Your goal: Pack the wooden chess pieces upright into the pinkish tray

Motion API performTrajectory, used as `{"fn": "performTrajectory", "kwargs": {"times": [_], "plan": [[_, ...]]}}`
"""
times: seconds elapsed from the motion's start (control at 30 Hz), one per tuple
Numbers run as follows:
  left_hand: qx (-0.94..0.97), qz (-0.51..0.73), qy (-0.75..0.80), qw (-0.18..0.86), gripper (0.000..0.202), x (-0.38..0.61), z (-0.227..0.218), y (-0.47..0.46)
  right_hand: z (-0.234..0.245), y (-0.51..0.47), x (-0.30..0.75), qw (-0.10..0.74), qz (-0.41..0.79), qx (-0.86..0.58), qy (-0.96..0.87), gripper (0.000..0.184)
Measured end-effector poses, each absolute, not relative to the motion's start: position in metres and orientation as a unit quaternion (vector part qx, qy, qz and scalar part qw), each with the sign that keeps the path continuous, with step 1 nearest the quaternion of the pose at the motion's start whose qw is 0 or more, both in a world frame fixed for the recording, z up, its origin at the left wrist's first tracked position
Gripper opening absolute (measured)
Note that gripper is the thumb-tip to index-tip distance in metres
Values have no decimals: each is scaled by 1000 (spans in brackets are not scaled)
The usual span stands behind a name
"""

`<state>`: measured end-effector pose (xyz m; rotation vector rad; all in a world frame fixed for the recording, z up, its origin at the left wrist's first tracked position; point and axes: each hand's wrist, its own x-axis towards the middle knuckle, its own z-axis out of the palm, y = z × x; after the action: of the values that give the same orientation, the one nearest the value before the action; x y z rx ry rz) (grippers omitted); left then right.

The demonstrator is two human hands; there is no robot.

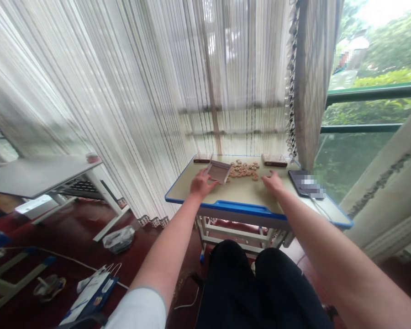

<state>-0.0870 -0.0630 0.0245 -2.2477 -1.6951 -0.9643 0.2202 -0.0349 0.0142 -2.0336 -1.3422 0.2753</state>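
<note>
My left hand (202, 183) grips the near left edge of a shallow brown box (219, 172), which is tilted with its inside facing me. Right of the box, a loose spread of small round wooden pieces (244, 169) lies on the desk (236, 194); they look like Chinese chess pieces. Just right of these pieces is my right hand (272, 181), its fingers apart and nothing visible between them. Two flat brown boxes lie along the desk's back edge, one a left box (202, 158) and the other a right box (274, 160).
A dark tablet-like device (299, 183) with a white cable lies at the desk's right side. Sheer curtains (239, 91) hang directly behind the desk. Left stands another table (44, 173). A plastic bag (119, 238) and a paper bag (92, 292) sit on the floor.
</note>
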Motion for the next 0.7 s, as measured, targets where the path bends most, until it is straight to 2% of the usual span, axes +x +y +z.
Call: {"fn": "performTrajectory", "kwargs": {"times": [0.1,0.17,0.23,0.33,0.43,0.53,0.6,0.7], "plan": [[-816,-280,-497,98,47,-69,29,-78,22,-50,207,428,166,-743,-487,68],[-841,-258,-465,93,47,-55,30,-87,23,-62,191,429,282,-649,-561,61],[-851,-242,-459,83,45,-40,28,-96,22,-70,177,449,341,-573,-595,54],[-882,-232,-405,60,42,-18,23,-108,21,-72,174,460,257,-613,-589,51],[-835,-328,-441,29,48,-2,21,-110,25,-67,189,384,133,-689,-601,40],[-700,-449,-555,0,50,5,23,-94,34,-63,201,246,92,-722,-640,33],[-689,-443,-573,-27,48,5,26,-78,41,-63,203,165,100,-730,-655,29],[-774,-325,-536,-89,41,4,27,-54,48,-59,203,126,127,-729,-660,24]]}}
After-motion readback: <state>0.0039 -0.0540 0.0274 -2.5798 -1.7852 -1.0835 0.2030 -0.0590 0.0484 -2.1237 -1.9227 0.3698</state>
